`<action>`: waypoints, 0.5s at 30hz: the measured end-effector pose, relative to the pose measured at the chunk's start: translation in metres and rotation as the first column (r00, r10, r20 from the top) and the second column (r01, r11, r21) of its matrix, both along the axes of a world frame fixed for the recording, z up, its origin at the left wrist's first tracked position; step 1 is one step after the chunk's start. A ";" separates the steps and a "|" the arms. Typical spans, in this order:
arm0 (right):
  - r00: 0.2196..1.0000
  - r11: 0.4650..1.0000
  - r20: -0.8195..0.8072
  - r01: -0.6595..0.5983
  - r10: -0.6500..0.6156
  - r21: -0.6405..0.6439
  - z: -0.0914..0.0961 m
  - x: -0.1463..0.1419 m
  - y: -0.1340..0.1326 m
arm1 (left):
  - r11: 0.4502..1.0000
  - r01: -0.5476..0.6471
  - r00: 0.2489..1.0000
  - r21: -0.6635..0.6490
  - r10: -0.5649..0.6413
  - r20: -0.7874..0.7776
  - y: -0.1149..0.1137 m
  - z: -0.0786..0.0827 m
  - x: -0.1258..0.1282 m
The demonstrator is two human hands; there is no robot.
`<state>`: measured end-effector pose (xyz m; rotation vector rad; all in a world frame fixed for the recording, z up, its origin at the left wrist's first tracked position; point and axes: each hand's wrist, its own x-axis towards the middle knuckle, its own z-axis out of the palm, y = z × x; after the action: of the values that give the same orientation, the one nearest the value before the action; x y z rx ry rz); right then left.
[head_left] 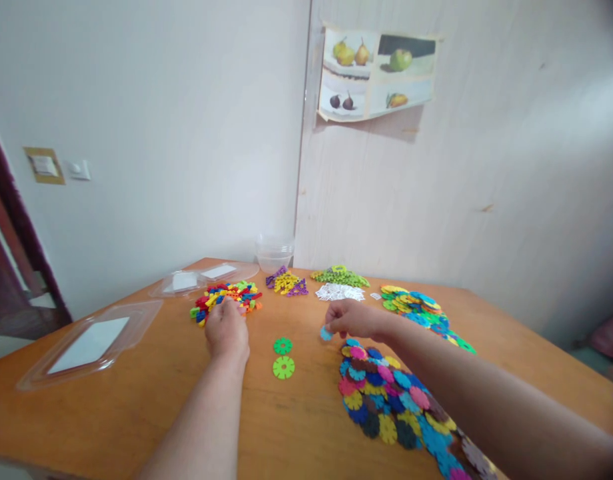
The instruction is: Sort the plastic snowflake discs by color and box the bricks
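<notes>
My right hand (354, 319) pinches a light blue notched plastic disc (326, 333) between thumb and fingertips, just above the table. My left hand (227, 331) is curled in front of a pile of small red, yellow, blue and green plastic pieces (230, 293); its fingers are mostly hidden, and I cannot make out what they hold. Between the hands lie two green notched discs, a darker one (282, 345) and a lighter one (283, 367) nearer me, edges close together. Below my right hand and forearm spreads a large heap of multicoloured notched discs (381, 393).
Farther back on the table (286, 433) are yellow and purple pieces (287, 283), white pieces (340, 292), green pieces (340, 276) and more coloured discs (421, 310). A clear tub (275, 253) stands against the wall. Clear lids with white labels (90, 343) lie at the left.
</notes>
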<state>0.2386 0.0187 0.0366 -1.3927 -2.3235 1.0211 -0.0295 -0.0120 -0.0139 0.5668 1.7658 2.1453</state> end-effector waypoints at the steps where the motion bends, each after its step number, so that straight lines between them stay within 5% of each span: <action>1: 1.000 1.000 -0.017 0.018 -0.018 -0.014 0.003 0.011 -0.004 | 1.000 -0.003 1.000 -0.001 0.003 -0.001 0.000 0.000 0.000; 8: 0.996 0.992 -0.042 0.078 -0.082 -0.096 0.018 0.059 -0.028 | 1.000 0.002 1.000 0.008 -0.002 0.018 0.003 -0.002 -0.002; 15: 0.997 0.994 -0.008 0.076 -0.075 0.084 0.015 0.026 -0.036 | 1.000 0.008 0.999 0.014 -0.008 -0.048 0.003 -0.004 -0.002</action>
<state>0.2645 -0.0174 0.0519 -1.4319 -2.2640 0.8935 -0.0315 -0.0093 -0.0178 0.6332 1.7718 2.1574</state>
